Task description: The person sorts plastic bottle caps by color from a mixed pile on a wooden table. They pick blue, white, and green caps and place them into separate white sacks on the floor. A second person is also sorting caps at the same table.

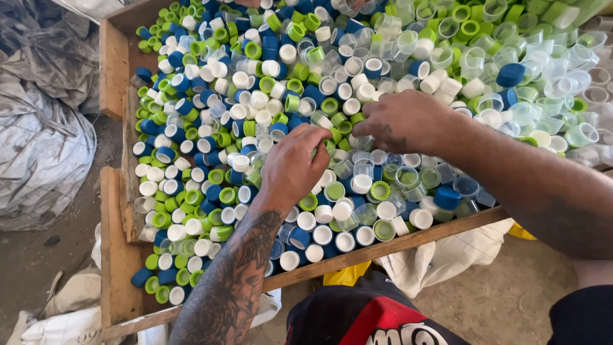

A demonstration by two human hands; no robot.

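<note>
Both hands dig into bottle caps (255,96) heaped in a wooden tray (118,255): left hand (295,167) and right hand (402,121) curled, grips hidden.

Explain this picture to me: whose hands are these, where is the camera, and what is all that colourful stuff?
There is no machine here. A person wears a camera on the head, so you look down along their own arms. The left hand and the right hand rest close together on a heap of plastic bottle caps: blue, green, white and clear ones. The caps fill a shallow wooden tray. Both hands' fingers curl down into the caps, but whether either one actually holds a cap is hidden. Grey plastic sacks lie beside the tray on the floor.
</note>
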